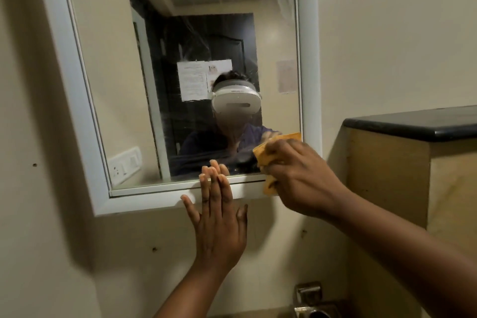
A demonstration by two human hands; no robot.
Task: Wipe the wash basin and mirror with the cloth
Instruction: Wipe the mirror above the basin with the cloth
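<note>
Pressing cloth (268, 160) to mirror (180, 59), right hand (302, 178) grip closed; left hand (219, 219) flat.

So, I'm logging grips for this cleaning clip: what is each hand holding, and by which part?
The right hand grips the bunched orange cloth around its middle. The left hand holds nothing; it rests flat against the white-framed mirror.

Place: a small washroom in a home or lodging.
Mirror: white-framed rectangular wall mirror (180, 72) on a plain cream painted wall (387, 33).
Fitting: steel tap (309, 299) low on the wall.
Ledge: black stone-topped beige partition (413, 124) beside the mirror.
</note>
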